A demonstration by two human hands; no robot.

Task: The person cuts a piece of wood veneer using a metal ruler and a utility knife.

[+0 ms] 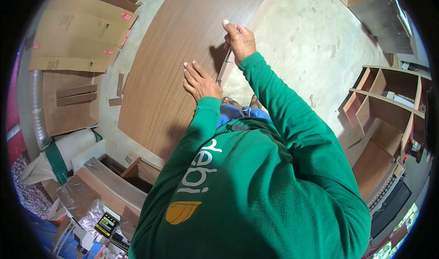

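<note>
A large brown wood-grain panel (173, 44) stretches in front of me, running from the lower left to the top. My left hand (201, 81) lies on its near right part, palm down with the fingers stretched out. Further up, my right hand (240, 40) is closed at the panel's right edge, slightly raised and casting a shadow on the surface. A thin strip (223, 69) shows along the edge between my two hands. What the right fingers hold, if anything, is hidden from view.
Flattened cardboard (73, 35) and loose wood offcuts (77, 95) lie to the left. An open wooden shelf unit (388, 94) stands at the right, near a dark cabinet (382, 17). Wrapped goods and tools (87, 204) crowd the lower left. My sandalled feet (242, 102) are close to the panel's edge.
</note>
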